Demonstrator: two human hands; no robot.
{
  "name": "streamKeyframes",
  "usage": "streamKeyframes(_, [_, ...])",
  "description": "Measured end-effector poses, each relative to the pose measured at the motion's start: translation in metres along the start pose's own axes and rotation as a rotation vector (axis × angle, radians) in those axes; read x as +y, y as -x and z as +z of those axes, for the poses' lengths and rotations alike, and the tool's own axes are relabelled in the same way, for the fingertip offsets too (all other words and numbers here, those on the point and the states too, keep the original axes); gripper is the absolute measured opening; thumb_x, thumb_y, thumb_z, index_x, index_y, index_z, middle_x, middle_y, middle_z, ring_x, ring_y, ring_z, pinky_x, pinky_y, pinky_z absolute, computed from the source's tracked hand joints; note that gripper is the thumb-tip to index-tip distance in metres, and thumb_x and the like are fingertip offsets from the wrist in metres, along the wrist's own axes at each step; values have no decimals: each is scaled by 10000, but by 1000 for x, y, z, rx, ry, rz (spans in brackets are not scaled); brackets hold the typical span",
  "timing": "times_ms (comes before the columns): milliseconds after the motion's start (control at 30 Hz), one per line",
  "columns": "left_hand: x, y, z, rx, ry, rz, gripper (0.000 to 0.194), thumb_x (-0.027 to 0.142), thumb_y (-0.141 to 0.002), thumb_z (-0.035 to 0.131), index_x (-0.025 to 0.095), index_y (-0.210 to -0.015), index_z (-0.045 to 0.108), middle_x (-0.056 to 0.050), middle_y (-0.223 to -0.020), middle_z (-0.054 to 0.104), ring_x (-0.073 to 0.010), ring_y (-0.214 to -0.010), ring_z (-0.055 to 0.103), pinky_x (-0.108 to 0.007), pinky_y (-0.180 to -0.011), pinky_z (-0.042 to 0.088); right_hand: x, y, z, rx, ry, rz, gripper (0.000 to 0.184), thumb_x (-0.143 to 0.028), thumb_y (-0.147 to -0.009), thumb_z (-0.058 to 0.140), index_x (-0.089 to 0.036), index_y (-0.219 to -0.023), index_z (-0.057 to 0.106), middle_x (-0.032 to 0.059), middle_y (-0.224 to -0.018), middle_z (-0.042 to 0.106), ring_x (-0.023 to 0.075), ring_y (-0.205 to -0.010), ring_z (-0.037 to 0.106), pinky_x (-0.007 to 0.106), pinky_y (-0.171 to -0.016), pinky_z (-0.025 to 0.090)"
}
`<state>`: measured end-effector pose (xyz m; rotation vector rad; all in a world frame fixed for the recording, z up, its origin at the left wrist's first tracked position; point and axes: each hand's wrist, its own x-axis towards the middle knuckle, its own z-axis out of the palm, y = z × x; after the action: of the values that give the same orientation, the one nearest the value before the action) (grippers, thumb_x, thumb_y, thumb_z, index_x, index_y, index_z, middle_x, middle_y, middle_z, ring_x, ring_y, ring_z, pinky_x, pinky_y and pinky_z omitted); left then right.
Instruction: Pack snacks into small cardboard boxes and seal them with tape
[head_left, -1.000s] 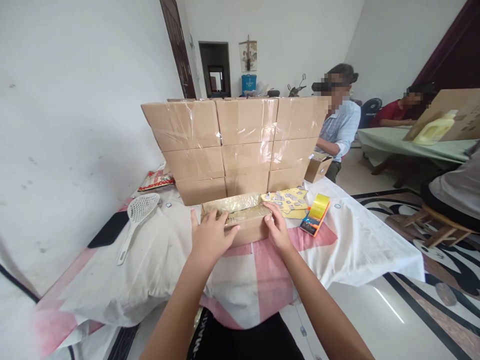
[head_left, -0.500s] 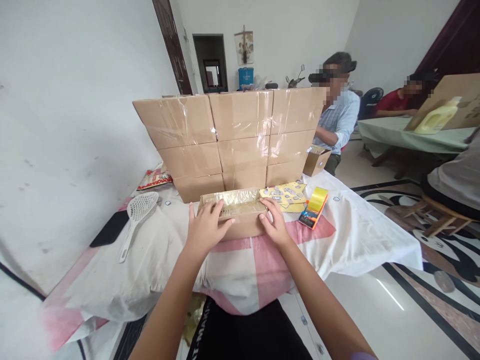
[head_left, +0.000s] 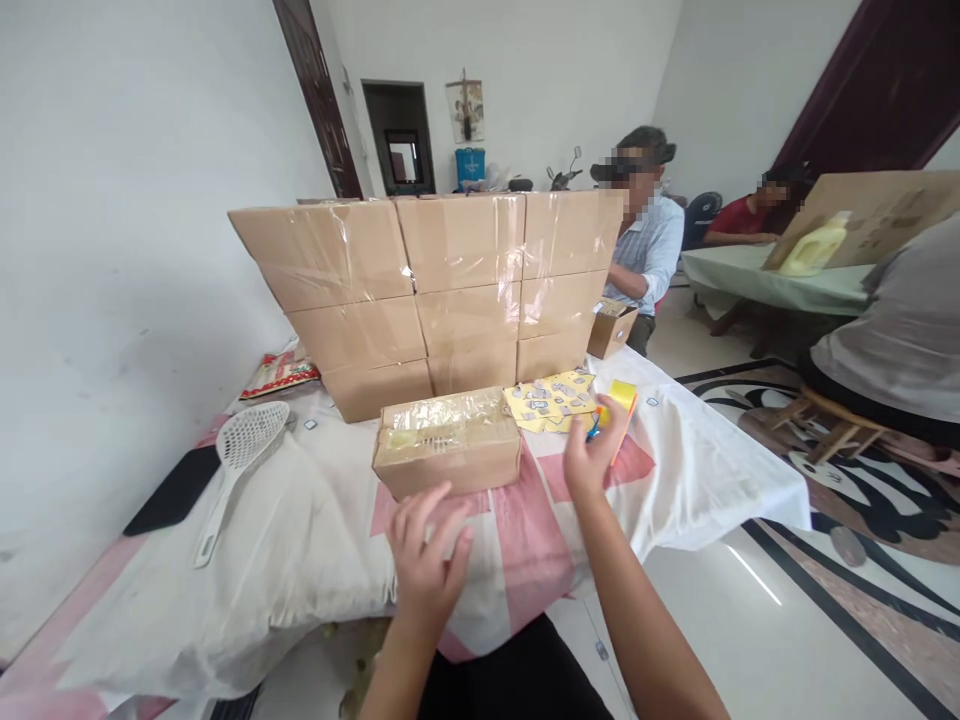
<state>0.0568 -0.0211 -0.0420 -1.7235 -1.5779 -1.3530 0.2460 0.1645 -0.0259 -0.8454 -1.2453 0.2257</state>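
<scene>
A small cardboard box (head_left: pixel 450 455) lies on the cloth in front of me, its top covered with shiny clear tape. My left hand (head_left: pixel 427 550) is off the box, near its front side, holding nothing, with fingers apart and slightly curled. Over to the right, my right hand (head_left: pixel 596 450) is at the tape dispenser (head_left: pixel 621 392), thumb and fingers spread. It partly covers the dispenser's yellow roll and orange frame; whether it touches is unclear. Yellow patterned sheets (head_left: pixel 551 400) lie between the box and the dispenser.
A wall of taped cartons (head_left: pixel 465 290) stands behind the box. To the left are a white slotted scoop (head_left: pixel 251 440), a black flat object (head_left: pixel 172 490) and a red packet (head_left: pixel 279 372). A person (head_left: pixel 645 240) sits beyond the table, near a small open box (head_left: pixel 611 328).
Both hands have left the small box. My left hand has drawn back toward me, and my right hand has moved right to the tape dispenser. The view has shifted slightly.
</scene>
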Motion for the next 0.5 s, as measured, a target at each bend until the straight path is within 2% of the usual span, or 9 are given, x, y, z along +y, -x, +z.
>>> streamKeyframes(67, [10, 14, 6, -72, 70, 66, 237, 202, -915, 590, 298, -1098, 706, -108, -1218, 702, -298, -1094, 621, -515, -950, 439, 14, -15, -19, 178, 30, 134, 411, -358, -921, 545, -209, -1300, 490, 149, -1329, 500, 294, -1338, 474, 536, -1183, 342])
streamKeyframes(133, [17, 16, 12, -158, 164, 83, 188, 208, -947, 535, 265, -1006, 704, -105, -1203, 715, -280, -1058, 635, -490, -911, 445, 34, -29, -37, 207, -8, 286, 447, -377, -889, 565, -206, -1287, 456, 150, -1344, 493, 282, -1336, 495, 505, -1155, 399])
streamKeyframes(167, [19, 13, 16, -194, 226, 69, 193, 226, -966, 502, 249, -935, 691, -101, -1175, 726, -270, -1024, 644, -475, -889, 451, 45, -37, -44, 164, -38, 372, 494, -393, -863, 592, -211, -1293, 432, 144, -1332, 508, 279, -1288, 541, 494, -1105, 455])
streamKeyframes(233, [21, 4, 24, -259, 388, -13, 266, 274, -991, 455, 233, -808, 644, -90, -1039, 745, -249, -914, 654, -442, -834, 462, 67, -49, -55, -13, -88, 529, 542, -447, -826, 617, -215, -1275, 421, 136, -1271, 566, 280, -1149, 632, 482, -974, 543])
streamKeyframes(333, [25, -9, 42, -310, 586, -152, 316, 337, -1001, 446, 227, -756, 614, -64, -807, 697, -221, -754, 617, -398, -741, 456, 86, -59, -61, -275, -88, 593, 539, -490, -736, 718, -195, -1144, 525, 124, -1124, 669, 291, -1008, 686, 474, -881, 570])
streamKeyframes(400, [29, -12, 57, -327, 644, -204, 352, 350, -1009, 430, 222, -725, 596, -58, -759, 661, -212, -719, 601, -382, -707, 448, 91, -58, -62, -347, -51, 561, 548, -468, -673, 790, -186, -1093, 578, 118, -1078, 706, 297, -990, 687, 479, -885, 559])
streamKeyframes(500, [39, -9, 75, -373, 715, -239, 443, 364, -1023, 379, 215, -643, 552, -57, -724, 642, -199, -686, 596, -374, -703, 452, 90, -51, -60, -333, 47, 513, 554, -464, -648, 820, -174, -1073, 611, 126, -1071, 712, 323, -1024, 662, 533, -942, 510])
